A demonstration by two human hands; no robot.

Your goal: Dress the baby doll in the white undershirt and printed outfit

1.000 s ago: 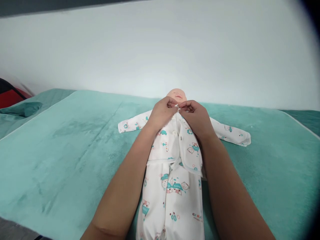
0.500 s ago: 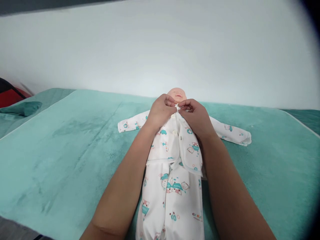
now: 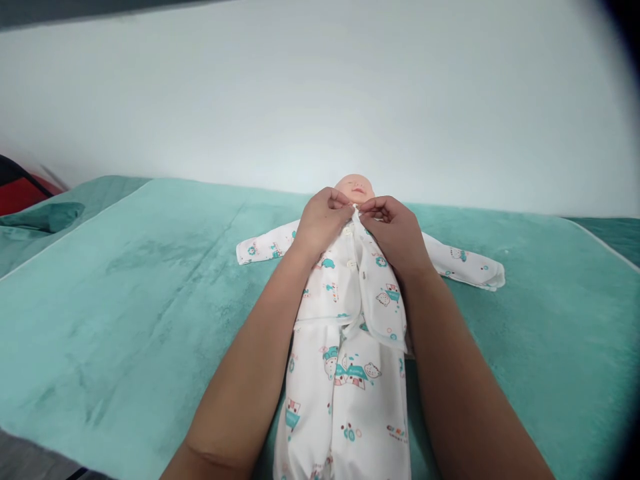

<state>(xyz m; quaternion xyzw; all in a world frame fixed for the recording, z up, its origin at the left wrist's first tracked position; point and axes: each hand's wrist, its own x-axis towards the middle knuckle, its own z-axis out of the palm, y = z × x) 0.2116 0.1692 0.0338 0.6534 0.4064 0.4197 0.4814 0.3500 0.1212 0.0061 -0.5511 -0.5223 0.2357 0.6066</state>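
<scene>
A baby doll [image 3: 356,185] lies on its back, dressed in a white printed baby jacket [image 3: 327,300] and matching baby trousers [image 3: 367,413]. My left hand [image 3: 325,217] pinches one front edge of the jacket at the collar, just below the doll's chin. Close beside it, my right hand [image 3: 393,230] pinches the opposite front edge. The two sets of fingertips almost meet, and what lies between them is partly hidden. Lower down, the jacket front hangs apart, with a pale button [image 3: 351,265] showing on the left panel. Both sleeves spread out sideways.
A green plush blanket [image 3: 125,300] covers the surface under the doll. Behind it rises a white wall [image 3: 320,93]. A red and black object [image 3: 23,190] sits at the far left, beside a folded dark green cloth [image 3: 45,217].
Both hands stay at the collar with only tiny finger shifts. The view has moved very slightly, and the doll looks otherwise the same.
</scene>
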